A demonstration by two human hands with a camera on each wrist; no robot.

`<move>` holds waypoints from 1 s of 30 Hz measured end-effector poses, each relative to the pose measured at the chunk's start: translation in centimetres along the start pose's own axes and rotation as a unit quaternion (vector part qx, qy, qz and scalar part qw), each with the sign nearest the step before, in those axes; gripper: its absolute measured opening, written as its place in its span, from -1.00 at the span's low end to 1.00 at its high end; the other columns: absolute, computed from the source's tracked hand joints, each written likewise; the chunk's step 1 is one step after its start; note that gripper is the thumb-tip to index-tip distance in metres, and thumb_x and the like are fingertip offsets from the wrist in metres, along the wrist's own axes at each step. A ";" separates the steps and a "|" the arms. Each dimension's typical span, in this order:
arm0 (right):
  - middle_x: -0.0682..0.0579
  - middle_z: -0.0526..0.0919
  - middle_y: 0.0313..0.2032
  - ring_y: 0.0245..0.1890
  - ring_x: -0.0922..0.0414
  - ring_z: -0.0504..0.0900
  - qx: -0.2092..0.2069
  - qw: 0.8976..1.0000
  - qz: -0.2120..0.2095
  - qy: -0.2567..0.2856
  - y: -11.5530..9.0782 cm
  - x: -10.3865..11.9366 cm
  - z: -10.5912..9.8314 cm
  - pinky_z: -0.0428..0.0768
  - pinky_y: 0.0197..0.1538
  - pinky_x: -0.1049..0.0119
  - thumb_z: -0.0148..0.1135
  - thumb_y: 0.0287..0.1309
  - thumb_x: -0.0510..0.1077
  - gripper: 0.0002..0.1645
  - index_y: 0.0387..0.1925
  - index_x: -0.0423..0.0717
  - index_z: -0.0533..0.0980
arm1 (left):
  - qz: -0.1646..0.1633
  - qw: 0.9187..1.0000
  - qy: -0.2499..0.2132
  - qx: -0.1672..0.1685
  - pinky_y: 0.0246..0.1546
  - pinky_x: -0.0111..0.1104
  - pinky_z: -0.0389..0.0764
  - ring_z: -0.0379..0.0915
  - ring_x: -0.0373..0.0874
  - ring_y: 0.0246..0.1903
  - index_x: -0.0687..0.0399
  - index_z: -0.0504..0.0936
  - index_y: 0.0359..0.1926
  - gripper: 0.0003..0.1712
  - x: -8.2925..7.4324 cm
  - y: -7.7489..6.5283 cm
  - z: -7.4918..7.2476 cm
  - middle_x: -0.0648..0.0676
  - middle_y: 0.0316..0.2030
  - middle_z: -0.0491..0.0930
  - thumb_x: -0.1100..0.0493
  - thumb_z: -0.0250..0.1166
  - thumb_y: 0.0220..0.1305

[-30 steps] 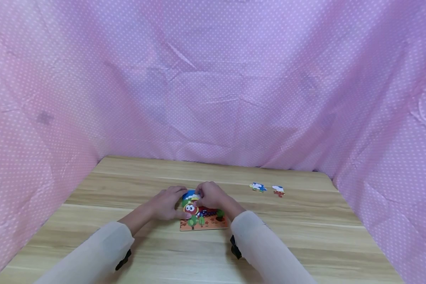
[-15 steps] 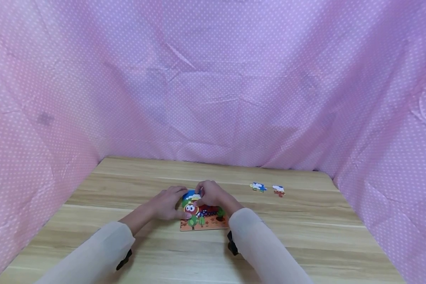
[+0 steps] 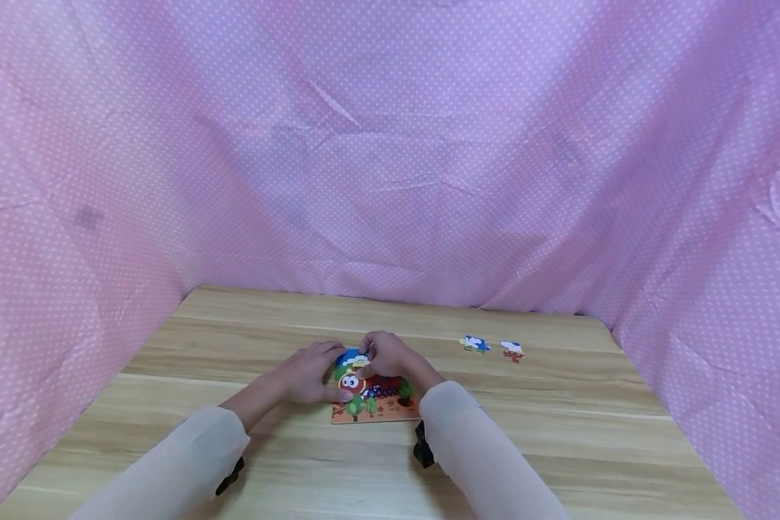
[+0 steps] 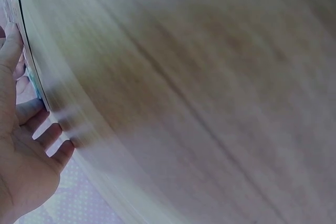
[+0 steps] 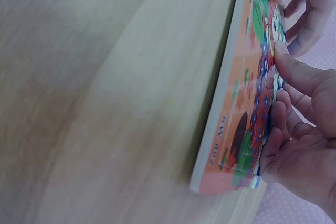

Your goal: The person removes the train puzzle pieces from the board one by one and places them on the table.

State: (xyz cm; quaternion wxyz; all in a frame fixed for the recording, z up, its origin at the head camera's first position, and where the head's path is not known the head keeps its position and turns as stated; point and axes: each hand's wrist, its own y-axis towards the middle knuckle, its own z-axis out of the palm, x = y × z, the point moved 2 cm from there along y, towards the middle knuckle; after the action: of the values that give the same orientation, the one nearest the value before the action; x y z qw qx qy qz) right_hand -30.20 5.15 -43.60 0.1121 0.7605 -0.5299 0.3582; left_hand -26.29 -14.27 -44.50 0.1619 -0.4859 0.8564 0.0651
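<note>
A jigsaw puzzle in a tray board [image 3: 383, 412] lies on the table, showing a red cartoon train, green trees and orange ground. At its left side, my left hand [image 3: 308, 377] holds it, thumb on the picture and index finger at the upper left corner. The left wrist view shows this hand's other fingertips on the table beside the board's edge [image 4: 32, 61]. My right hand [image 3: 390, 357] reaches over the upper part, its thumb and index finger pinching at a cloud-printed piece [image 3: 362, 358]. That hand hides much of the puzzle's upper right.
Two loose puzzle pieces lie farther back to the right: a blue and white one [image 3: 475, 344] and a white and red one [image 3: 511, 351]. The wooden table [image 3: 559, 419] ends at a pink dotted cloth [image 3: 390, 180] behind and at both sides.
My right wrist has shifted slightly left, while its fingers stay at the same part of the puzzle. The left hand keeps its place, and the loose pieces have not moved.
</note>
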 end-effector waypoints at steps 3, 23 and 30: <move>0.04 0.55 -0.27 -0.25 0.10 0.52 -0.003 1.000 -0.002 0.003 0.0 -0.1 0.0 0.53 -0.08 0.18 0.55 0.14 -0.09 -0.64 -0.12 -0.02 0.54 | -0.001 1.000 0.002 0.000 0.38 0.20 0.25 0.13 0.22 0.47 0.25 0.29 0.50 0.18 0.0 0.0 0.0 0.23 0.49 0.25 -0.49 0.35 0.15; 0.03 0.52 -0.29 -0.25 0.10 0.50 -0.020 0.999 -0.010 0.033 0.0 -0.1 -0.1 0.51 -0.08 0.19 0.60 0.06 -0.17 -0.57 -0.14 -0.08 0.51 | -0.013 1.000 -0.010 -0.007 0.38 0.19 0.26 0.16 0.22 0.45 0.26 0.31 0.49 0.18 0.0 0.2 0.2 0.23 0.48 0.25 -0.47 0.39 0.12; 0.00 0.56 -0.27 -0.25 0.11 0.53 -0.030 0.997 -0.019 0.065 0.0 -0.1 -0.2 0.56 -0.06 0.19 0.59 0.06 -0.22 -0.58 -0.14 -0.11 0.50 | -0.007 1.000 -0.004 -0.008 0.38 0.17 0.29 0.17 0.24 0.45 0.31 0.30 0.48 0.22 0.2 0.3 0.2 0.27 0.47 0.25 -0.49 0.37 0.12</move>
State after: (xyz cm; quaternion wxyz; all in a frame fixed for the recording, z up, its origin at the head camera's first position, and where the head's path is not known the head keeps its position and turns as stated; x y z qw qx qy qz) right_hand -30.32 5.31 -43.58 0.1760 0.7415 -0.5177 0.3890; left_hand -26.59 -14.19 -44.73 0.1624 -0.4928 0.8518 0.0727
